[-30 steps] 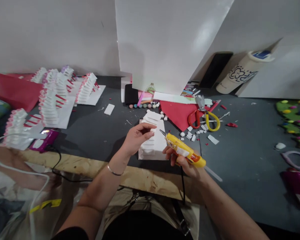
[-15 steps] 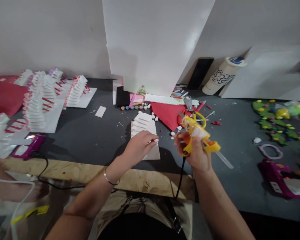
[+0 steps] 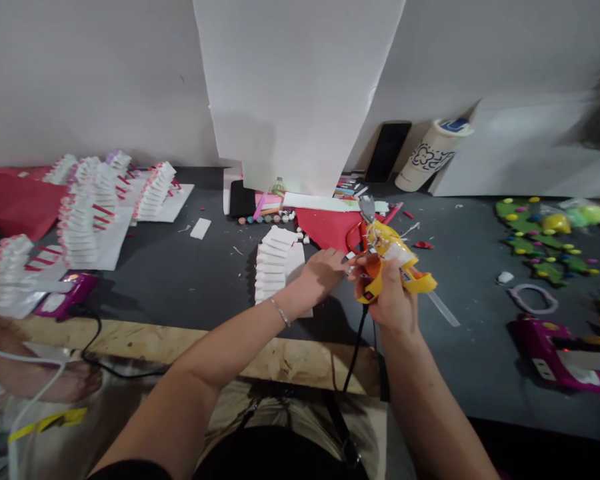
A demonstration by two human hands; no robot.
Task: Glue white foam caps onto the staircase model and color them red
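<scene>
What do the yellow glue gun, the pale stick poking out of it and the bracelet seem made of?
Glue gun: probably hard plastic, its yellow shell moulded and fairly smooth.
Stick: likely hot-melt glue, judging by its milky, translucent look.
Bracelet: perhaps polished metal, given its thin, silvery band; coated plastic remains possible.

Here on the table (image 3: 205, 280), the card (image 3: 296, 261) lies left of the glue gun (image 3: 401, 257), scissors (image 3: 367, 208) behind the gun, phone (image 3: 388, 152) left of cup (image 3: 427, 157) at back, models (image 3: 79, 230) far left!

Left hand (image 3: 324, 275) outstretched (right hand (image 3: 394, 293) curled)
</scene>
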